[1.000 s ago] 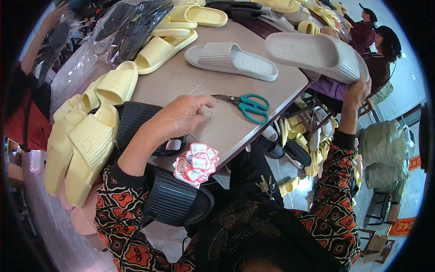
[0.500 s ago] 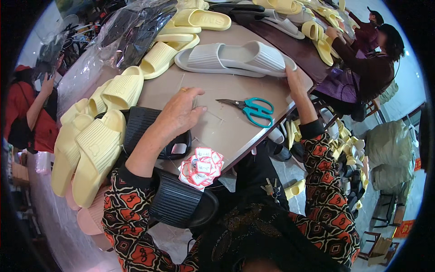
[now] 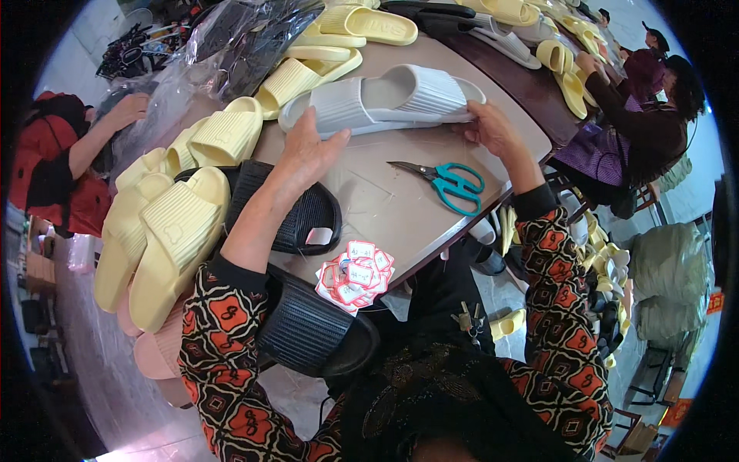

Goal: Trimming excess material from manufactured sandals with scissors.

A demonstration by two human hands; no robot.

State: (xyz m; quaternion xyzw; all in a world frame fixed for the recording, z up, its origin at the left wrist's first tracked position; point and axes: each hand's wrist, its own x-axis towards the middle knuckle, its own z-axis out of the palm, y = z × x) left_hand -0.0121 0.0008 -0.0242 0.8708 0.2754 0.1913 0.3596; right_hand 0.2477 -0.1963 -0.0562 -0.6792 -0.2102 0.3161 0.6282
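Note:
A pair of light grey slippers [image 3: 339, 104] lies at the far side of the tabletop, stacked with ribbed straps up. My left hand [image 3: 309, 150] has its fingers against their left end, thumb apart along the near sole edge; part of that grip is hidden. At the other end my right hand [image 3: 496, 132] grips the sole. Teal-handled scissors [image 3: 456, 186] rest between my hands and the table edge, blades partly spread. Close to my left forearm are a black slipper [image 3: 308, 219] with a small tag, a pile of red-bordered paper labels [image 3: 358, 273] and another black slipper [image 3: 308, 331].
Pale yellow slippers [image 3: 181, 223] line the table's left side, with pink ones [image 3: 162, 350] below. Clear plastic wrapping [image 3: 192, 73] lies behind them. A person in red [image 3: 65, 169] stands left; other people [image 3: 650, 115] work at right. Loose slippers [image 3: 604, 262] cover the floor at right.
My left hand has moved forward from the bare tabletop to the left end of the grey slippers. My right hand still holds their right end. The view has shifted slightly.

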